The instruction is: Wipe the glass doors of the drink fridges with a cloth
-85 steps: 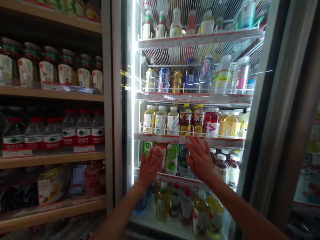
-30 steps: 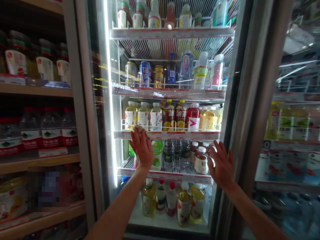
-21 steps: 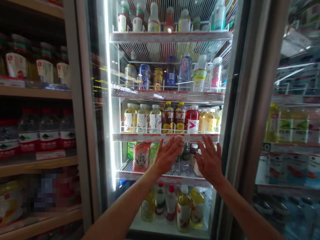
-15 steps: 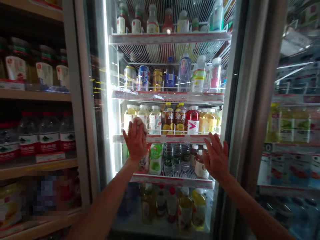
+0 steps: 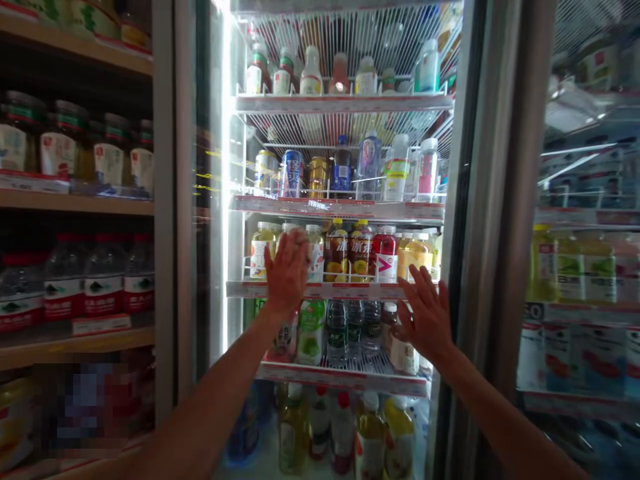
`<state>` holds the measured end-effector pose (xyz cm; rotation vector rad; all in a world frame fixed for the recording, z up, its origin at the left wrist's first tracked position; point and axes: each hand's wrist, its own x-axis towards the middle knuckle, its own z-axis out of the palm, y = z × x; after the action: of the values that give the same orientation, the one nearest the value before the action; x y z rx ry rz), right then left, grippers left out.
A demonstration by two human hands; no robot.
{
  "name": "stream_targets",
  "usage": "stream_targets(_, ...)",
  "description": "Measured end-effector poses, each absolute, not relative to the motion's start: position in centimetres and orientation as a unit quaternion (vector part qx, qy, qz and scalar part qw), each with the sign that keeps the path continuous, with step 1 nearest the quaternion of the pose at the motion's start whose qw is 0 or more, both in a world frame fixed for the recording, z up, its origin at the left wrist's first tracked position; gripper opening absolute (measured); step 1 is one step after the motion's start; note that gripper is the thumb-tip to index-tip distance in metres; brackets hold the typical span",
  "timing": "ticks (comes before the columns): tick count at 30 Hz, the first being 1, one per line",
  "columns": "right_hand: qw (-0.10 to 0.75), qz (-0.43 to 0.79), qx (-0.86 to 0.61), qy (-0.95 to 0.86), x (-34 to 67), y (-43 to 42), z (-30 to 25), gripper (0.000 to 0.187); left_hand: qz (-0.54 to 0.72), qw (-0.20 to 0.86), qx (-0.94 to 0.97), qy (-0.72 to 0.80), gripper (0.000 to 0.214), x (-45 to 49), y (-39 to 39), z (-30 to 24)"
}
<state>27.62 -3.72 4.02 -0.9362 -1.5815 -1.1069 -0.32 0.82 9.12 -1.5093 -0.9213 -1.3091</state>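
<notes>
A tall drinks cooler stands in front of me, and its glass door carries light streaks. My left hand is raised flat toward the glass, before the white-capped bottles of the middle shelf. A crumpled pale cloth shows at its fingertips, partly hidden and blurred. Fingers spread, my right hand is held up at the door's right side with nothing in it. Behind it are a red-drink bottle and small brown bottles. Whether each palm touches the glass I cannot tell.
Brown-capped jars and red-capped water bottles fill the wooden shelves at left. A metal door frame runs down the right side, with another drinks cabinet beyond. Cans and bottles line the cooler's wire shelves, each with a price rail.
My left hand has slid right along the glass, with the pale cloth at its fingers. My right hand has shifted slightly left. The view has tilted up a little.
</notes>
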Motion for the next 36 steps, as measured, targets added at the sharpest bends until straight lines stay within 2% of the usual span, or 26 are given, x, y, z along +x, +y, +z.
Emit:
stream_targets(3,0.493,-0.458,-0.394,-0.626,29.1,-3.5,4.0,0.055,-0.631,0.384,-0.505,-0.447,0.041,-2.1,1.4,10.5)
stream_targets(6,0.507,-0.456,-0.39,-0.619,28.7,-3.2,4.5,0.057,-0.643,0.384,-0.501,-0.434,0.042,0.6,1.4,10.1)
stream_targets(10,0.499,-0.461,-0.363,-0.638,26.9,-3.0,5.5,0.06,-0.428,0.519,-0.701,-0.237,0.044,6.3,1.1,9.2)
stream_targets(12,0.493,-0.467,-0.353,-0.643,26.7,-3.0,5.8,0.06,-0.353,0.551,-0.734,-0.18,0.042,6.9,1.0,9.9)
stream_targets(15,0.495,-0.472,-0.362,-0.633,28.0,-3.0,6.0,0.056,-0.436,0.525,-0.681,-0.267,0.038,4.1,1.2,12.8)
stream_targets(18,0.506,-0.477,-0.381,-0.609,30.0,-2.9,6.1,0.051,-0.597,0.417,-0.557,-0.397,0.04,0.6,1.6,15.9)
stream_targets(21,0.517,-0.472,-0.398,-0.593,30.8,-2.8,6.7,0.049,-0.689,0.333,-0.474,-0.436,0.043,0.8,1.9,17.4)
stream_targets(24,0.527,-0.465,-0.393,-0.593,29.8,-3.0,7.5,0.05,-0.652,0.376,-0.535,-0.384,0.044,4.8,1.9,16.9)
stream_targets(27,0.523,-0.474,-0.372,-0.603,28.6,-3.3,8.2,0.052,-0.514,0.475,-0.654,-0.287,0.043,8.5,1.7,16.0)
stream_targets(30,0.521,-0.486,-0.365,-0.6,28.8,-3.4,8.5,0.055,-0.428,0.513,-0.706,-0.234,0.041,8.4,1.5,16.4)
stream_targets(32,0.523,-0.489,-0.375,-0.589,29.9,-3.4,8.6,0.056,-0.475,0.486,-0.682,-0.271,0.04,6.4,1.5,17.7)
stream_targets(36,0.527,-0.501,-0.395,-0.562,32.1,-3.4,8.9,0.058,-0.66,0.364,-0.52,-0.403,0.042,3.7,2.1,20.8)
